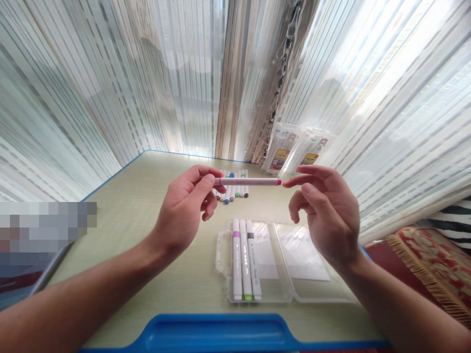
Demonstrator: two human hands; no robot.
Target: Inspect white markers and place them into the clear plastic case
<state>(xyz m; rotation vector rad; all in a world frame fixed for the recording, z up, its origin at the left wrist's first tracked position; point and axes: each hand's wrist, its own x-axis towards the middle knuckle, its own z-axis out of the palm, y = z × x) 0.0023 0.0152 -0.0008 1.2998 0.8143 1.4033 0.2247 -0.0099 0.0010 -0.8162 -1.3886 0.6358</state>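
Between thumb and fingers, my left hand point(189, 203) grips one end of a white marker point(250, 182) with a pink tip, held level above the table. My right hand point(327, 211) hovers at the marker's pink end, fingers apart and curled, one fingertip very near the tip; whether it touches I cannot tell. Below lies an opened clear plastic case point(283, 294) with three markers point(247, 260) side by side in its left half, showing purple, green and black bands or ends. Behind the held marker, several more markers point(237, 192) lie in a row, partly hidden.
Two clear packages point(281, 152) with yellow labels stand at the table's back right. The pale table point(121, 196) has a blue rim with a blue tray point(217, 333) at its front. Striped curtains point(184, 73) hang behind. At right is a fringed patterned cloth point(437, 260).
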